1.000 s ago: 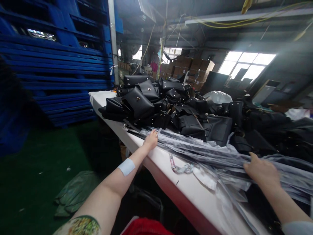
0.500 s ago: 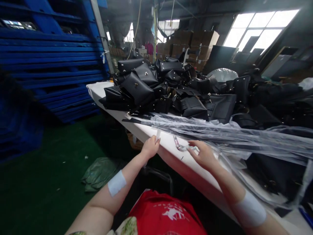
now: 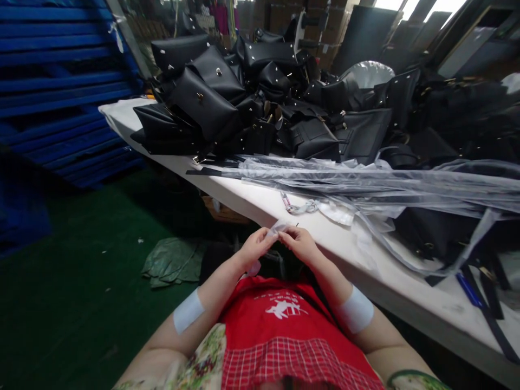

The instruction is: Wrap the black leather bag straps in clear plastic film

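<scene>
A small piece of thin, whitish translucent plastic [image 3: 278, 226] is stretched between my two hands, just off the table's front edge. My left hand [image 3: 257, 245] pinches one side of it between closed fingers. On the other side, my right hand [image 3: 300, 244] grips it with thumb and fingertips, close to the left hand. Beyond my hands, a crumpled clear-and-red wrapper [image 3: 298, 206] lies on the white table [image 3: 247, 203]. Long black straps in clear plastic sleeves [image 3: 325, 179] stretch across the table behind it.
Black leather bags [image 3: 207, 103] with metal fittings are heaped along the table's back. A blue pen-like object [image 3: 469, 290] lies at the right. Blue pallets [image 3: 60, 86] are stacked on the left, and a green sack [image 3: 173, 261] rests on the floor. Under the table is a brown box [image 3: 225, 211].
My right hand has left the wrapper on the table and come over to my left hand, taking hold of the plastic piece. My left hand has shifted slightly down; the view has tilted downward.
</scene>
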Demonstrator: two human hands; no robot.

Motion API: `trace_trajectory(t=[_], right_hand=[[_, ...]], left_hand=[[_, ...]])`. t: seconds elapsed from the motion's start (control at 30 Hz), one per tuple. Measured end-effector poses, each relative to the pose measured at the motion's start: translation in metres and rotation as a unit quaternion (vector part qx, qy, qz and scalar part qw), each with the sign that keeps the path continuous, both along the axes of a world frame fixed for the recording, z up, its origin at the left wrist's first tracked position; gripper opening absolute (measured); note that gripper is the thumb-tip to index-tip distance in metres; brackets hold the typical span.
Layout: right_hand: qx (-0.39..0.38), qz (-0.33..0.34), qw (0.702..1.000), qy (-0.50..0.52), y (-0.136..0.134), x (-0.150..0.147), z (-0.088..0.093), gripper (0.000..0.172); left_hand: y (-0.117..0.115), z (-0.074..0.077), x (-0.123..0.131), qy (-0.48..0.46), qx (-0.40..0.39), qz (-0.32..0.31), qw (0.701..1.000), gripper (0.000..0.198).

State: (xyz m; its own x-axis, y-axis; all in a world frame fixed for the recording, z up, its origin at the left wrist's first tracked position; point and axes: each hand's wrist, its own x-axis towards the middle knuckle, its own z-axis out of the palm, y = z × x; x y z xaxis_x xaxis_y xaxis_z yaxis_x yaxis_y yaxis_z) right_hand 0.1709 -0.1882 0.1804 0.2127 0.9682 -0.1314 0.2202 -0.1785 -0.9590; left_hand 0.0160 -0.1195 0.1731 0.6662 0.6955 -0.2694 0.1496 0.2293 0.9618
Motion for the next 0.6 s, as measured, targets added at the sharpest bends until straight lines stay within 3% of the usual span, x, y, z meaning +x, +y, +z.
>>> trace_trajectory(t=[0.2,0.33,0.6], right_hand=[[-0.007,-0.03,1.0,0.008,-0.003,0.004,-0.007,0.037],[0.0,-0.044,0.998,0.034,-0.004,0.006,-0.009,0.04],[-0.002,-0.077,0.992,0.1,-0.003,-0.006,-0.007,0.045]], left_hand=[[0.005,0.005,0.001,-0.036,-0.079,-0.002,0.996,0.047],[0.008,0.005,-0.003,-0.035,-0.081,0.008,0.996,0.046],[0.001,-0.002,0.001,-0.036,-0.048,0.084,0.995,0.046]])
